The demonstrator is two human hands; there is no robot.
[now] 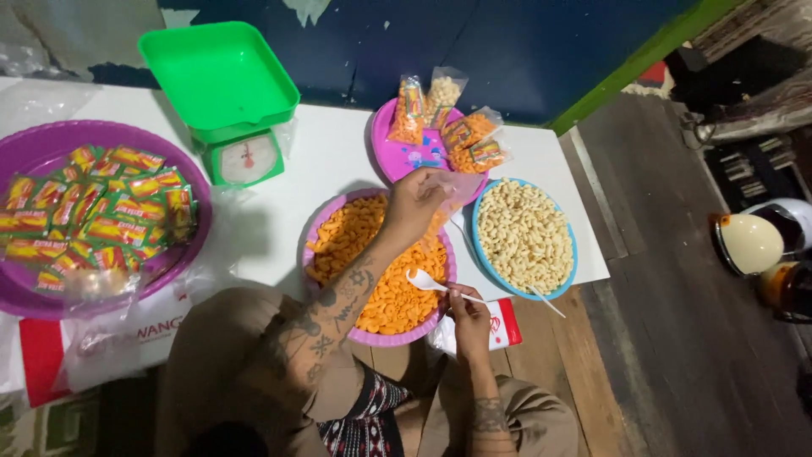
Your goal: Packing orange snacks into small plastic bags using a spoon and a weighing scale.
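While the left hand [412,206] pinches a small clear bag [452,188] above the pink bowl of orange snacks [338,241], the right hand [468,315] grips a white plastic spoon [423,281] over that bowl; fingers closed on both. Adjacent: blue bowl of pale snacks [524,235]; pink plate of filled packets [452,135]; green scale [224,93]; purple tray of sachets [89,211].

left arm stretched way forward, left hand [414,203] pinched shut up top; right hand [468,315] tucked close, fingers curled tight.

Glossy plastic spoon [423,281], clear crinkly bag [452,188], smooth white tabletop [330,156]
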